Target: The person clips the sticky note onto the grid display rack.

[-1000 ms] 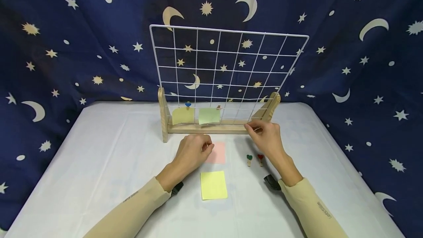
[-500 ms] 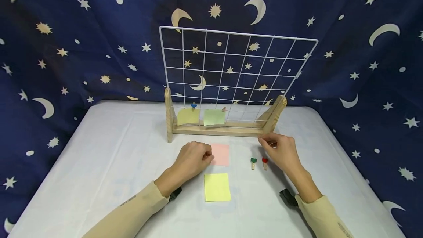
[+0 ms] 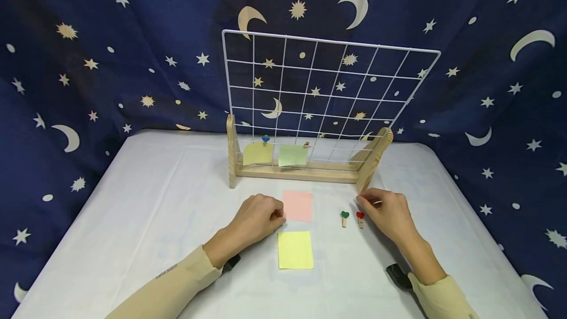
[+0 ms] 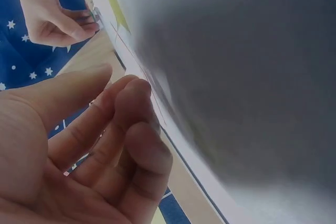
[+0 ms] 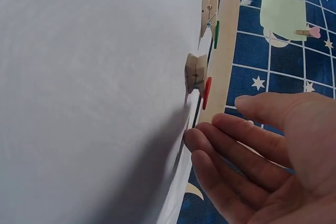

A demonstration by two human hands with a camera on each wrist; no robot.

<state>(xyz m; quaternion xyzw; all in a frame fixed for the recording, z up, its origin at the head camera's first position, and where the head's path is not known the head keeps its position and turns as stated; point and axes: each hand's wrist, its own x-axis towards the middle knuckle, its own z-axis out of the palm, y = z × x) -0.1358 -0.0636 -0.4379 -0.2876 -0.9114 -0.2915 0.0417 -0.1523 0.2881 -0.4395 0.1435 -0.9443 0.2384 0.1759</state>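
Observation:
My left hand rests at the left edge of a pink sticky note. Its fingers are loosely curled with nothing between them in the left wrist view. Just in front lies a yellow sticky note. My right hand hovers by the right foot of the stand, thumb and fingers apart and holding nothing in the right wrist view. To its left lie two small wooden clothespins, one with a red heart and one with a green heart.
A white wire grid stands in a wooden base. Clipped low on it are a yellowish note under a blue-heart clothespin and a pale green note under a pink-heart clothespin. A starry curtain hangs behind.
My right hand has drawn back from the grid's base toward the table, beside the red-heart clothespin. My left hand has slid slightly off the pink note. The head view has shifted a little.

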